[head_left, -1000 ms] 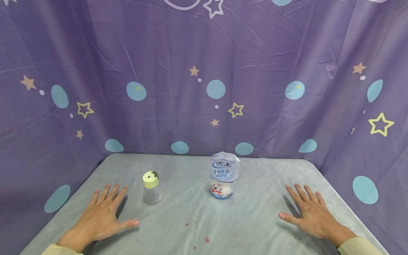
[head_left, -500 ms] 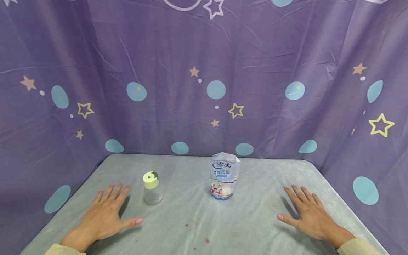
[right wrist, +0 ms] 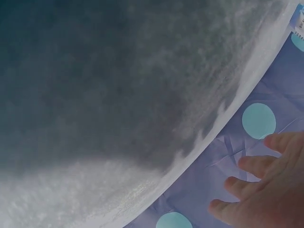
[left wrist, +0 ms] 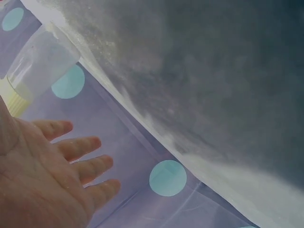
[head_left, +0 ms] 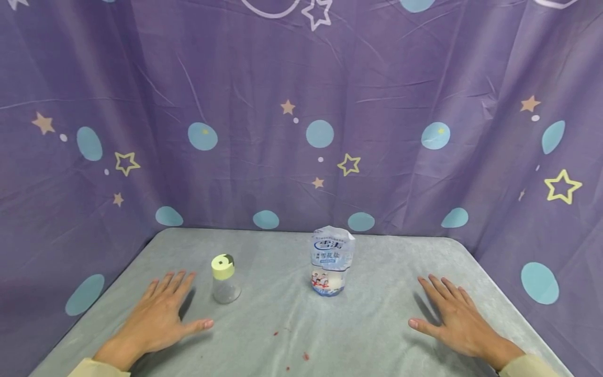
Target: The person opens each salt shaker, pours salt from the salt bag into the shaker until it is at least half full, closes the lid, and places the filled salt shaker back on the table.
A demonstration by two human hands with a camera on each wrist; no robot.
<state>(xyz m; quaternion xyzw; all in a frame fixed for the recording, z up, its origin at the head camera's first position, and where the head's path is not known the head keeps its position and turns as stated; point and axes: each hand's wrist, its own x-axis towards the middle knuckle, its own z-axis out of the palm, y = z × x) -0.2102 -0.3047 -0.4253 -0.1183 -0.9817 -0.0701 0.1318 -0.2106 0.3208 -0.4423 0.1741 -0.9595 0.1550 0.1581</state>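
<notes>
A small clear jar [head_left: 226,289] with a pale yellow lid [head_left: 223,267] stands upright on the left half of the table. Right of the middle, a blue and white salt pouch [head_left: 329,262] stands upright, its top edge uneven. My left hand [head_left: 153,319] is spread palm down, left of the jar and apart from it, holding nothing. Off to the right of the pouch, my right hand [head_left: 459,322] is likewise spread with straight fingers and holds nothing. The left wrist view shows the jar [left wrist: 42,61] beyond that hand; a corner of the pouch [right wrist: 298,21] shows in the right wrist view.
A grey cloth covers the table [head_left: 273,314], with a few small reddish marks [head_left: 306,356] near the front. Behind and at both sides hangs a purple curtain [head_left: 264,178] with stars and blue dots.
Both hands have drifted slightly inward, the left one to the right and the right one to the left. The jar and the pouch have stayed in place.
</notes>
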